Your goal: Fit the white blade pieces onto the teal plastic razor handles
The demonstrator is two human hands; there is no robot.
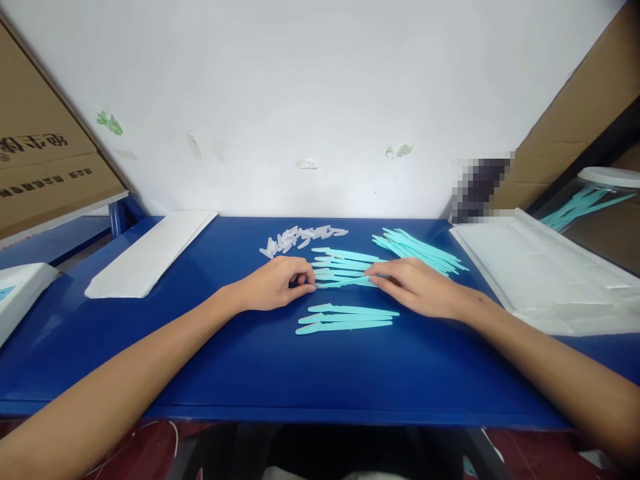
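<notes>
Presently, the left hand (278, 283) and right hand (414, 285) pinch opposite ends of one turquoise plastic stick (344, 283) on the blue table (240, 360). Three finished sticks (345, 319) lie just nearer; a loose turquoise pile (420, 251) and clear caps (300, 239) lie beyond.

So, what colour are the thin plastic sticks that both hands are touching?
The thin plastic sticks are light turquoise, against the blue table; the head view shows it clearly.

Both forearms reach forward, left hand (277, 283) and right hand (416, 287) knuckles-up, fingers curled inward.
</notes>
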